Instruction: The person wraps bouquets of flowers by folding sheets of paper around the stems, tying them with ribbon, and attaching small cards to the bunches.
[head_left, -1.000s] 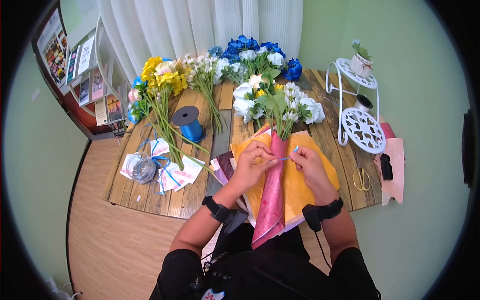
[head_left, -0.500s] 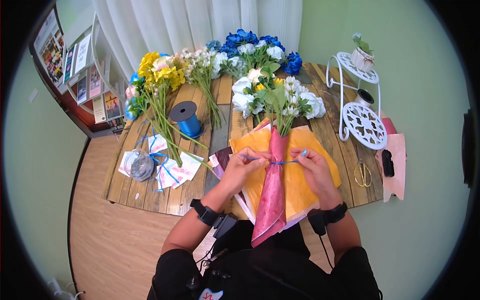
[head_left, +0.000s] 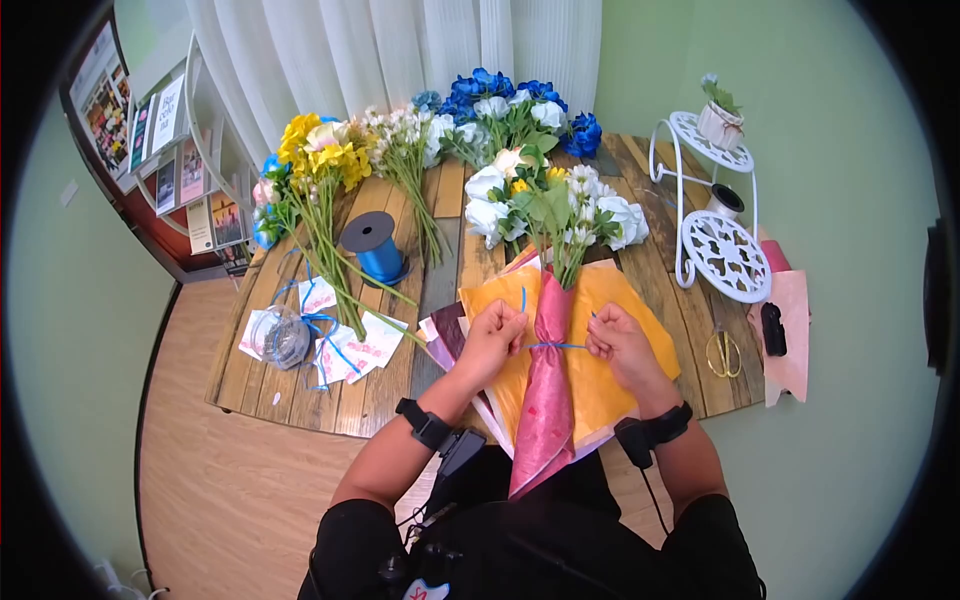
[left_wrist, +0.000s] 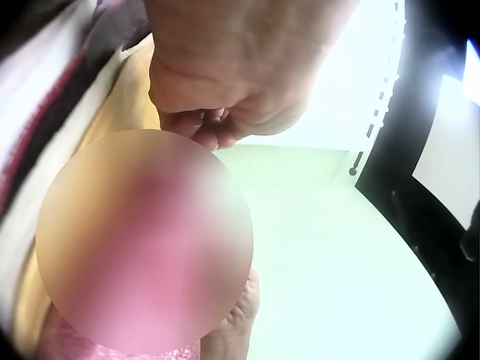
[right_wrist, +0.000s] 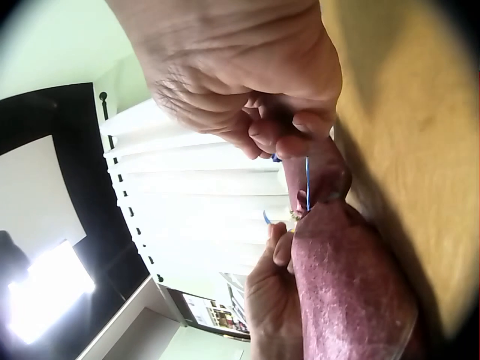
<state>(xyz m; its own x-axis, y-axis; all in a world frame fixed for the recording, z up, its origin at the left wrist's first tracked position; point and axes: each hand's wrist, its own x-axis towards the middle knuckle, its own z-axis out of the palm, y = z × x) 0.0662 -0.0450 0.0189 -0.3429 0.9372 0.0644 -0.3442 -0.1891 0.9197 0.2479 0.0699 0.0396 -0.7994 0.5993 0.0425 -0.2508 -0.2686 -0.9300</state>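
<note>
A bouquet of white and yellow flowers (head_left: 553,205) lies with its stems wrapped in pink paper (head_left: 543,415). Around the paper's narrowed waist runs a thin blue ribbon (head_left: 556,346), pulled out to both sides. My left hand (head_left: 494,345) pinches one end, with a short tail sticking up above the fingers. On the other side, my right hand (head_left: 626,352) grips the opposite end between curled fingers. The right wrist view shows the ribbon (right_wrist: 307,184) taut from that hand to the gathered paper. A blurred round patch hides much of the left wrist view.
Yellow paper sheets (head_left: 625,370) lie under the bouquet. To the left are a blue ribbon spool (head_left: 378,262), yellow flowers (head_left: 330,160) and a clear jar (head_left: 283,340). Gold scissors (head_left: 723,354), a white stand (head_left: 727,258) and a black object (head_left: 773,330) are at the right.
My hands came together over the pink paper, then moved apart to either side and slightly down. The ribbon is drawn tight, and the paper pinches in more at the waist.
</note>
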